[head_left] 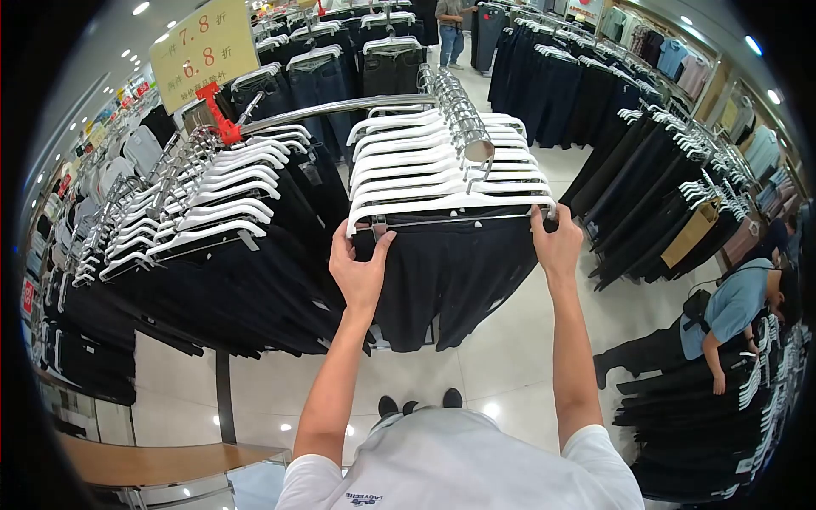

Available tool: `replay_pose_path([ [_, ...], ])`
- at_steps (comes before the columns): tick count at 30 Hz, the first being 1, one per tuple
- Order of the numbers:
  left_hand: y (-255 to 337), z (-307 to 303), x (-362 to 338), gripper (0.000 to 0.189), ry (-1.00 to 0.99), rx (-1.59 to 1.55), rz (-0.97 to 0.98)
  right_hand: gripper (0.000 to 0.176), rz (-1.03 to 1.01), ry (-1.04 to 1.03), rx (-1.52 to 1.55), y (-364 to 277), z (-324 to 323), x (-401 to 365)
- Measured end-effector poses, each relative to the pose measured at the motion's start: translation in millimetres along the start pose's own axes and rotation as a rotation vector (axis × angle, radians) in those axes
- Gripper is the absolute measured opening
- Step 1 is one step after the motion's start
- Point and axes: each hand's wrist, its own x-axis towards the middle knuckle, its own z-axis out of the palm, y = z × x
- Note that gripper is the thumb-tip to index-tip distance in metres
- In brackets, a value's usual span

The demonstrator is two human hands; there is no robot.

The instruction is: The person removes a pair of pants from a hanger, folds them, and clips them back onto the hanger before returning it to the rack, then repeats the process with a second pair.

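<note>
Dark trousers hang from the front white hanger, at the near end of a row of white hangers on a metal rail. At the left end of the front hanger, my left hand pinches the trousers' waistband by the clip, thumb toward me. My right hand grips the waistband at the hanger's right end, thumb and fingers closed around the edge. Both hands are about level, and the waistband is stretched between them. The fingertips behind the fabric are partly hidden.
More dark trousers on white hangers fill the rack at left, near a yellow sign on a red clip. Racks of trousers stand at right. A person in a blue shirt bends at lower right; another person stands far back.
</note>
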Motion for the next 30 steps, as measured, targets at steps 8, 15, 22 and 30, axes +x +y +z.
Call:
replay_pose_path([
  [8, -4.4, -4.8, -4.7, 0.069, -0.066, -0.041, 0.033, 0.043, 0.359, -0.283, 0.765, 45.0, -22.2, 1.7],
  [15, -22.8, -22.1, -15.9, 0.059, -0.110, -0.096, -0.073, 0.038, 0.278, -0.409, 0.848, 83.7, -32.5, -4.0],
  [22, -44.3, -34.7, -21.1, 0.039, -0.039, -0.365, -0.231, 0.042, 0.153, -0.450, 0.747, 96.9, -24.0, -0.6],
  [30, -127.1, -106.7, -143.5, 0.036, 0.094, -0.152, -0.592, 0.024, -0.335, 0.168, 0.634, 74.6, -0.3, -72.4],
])
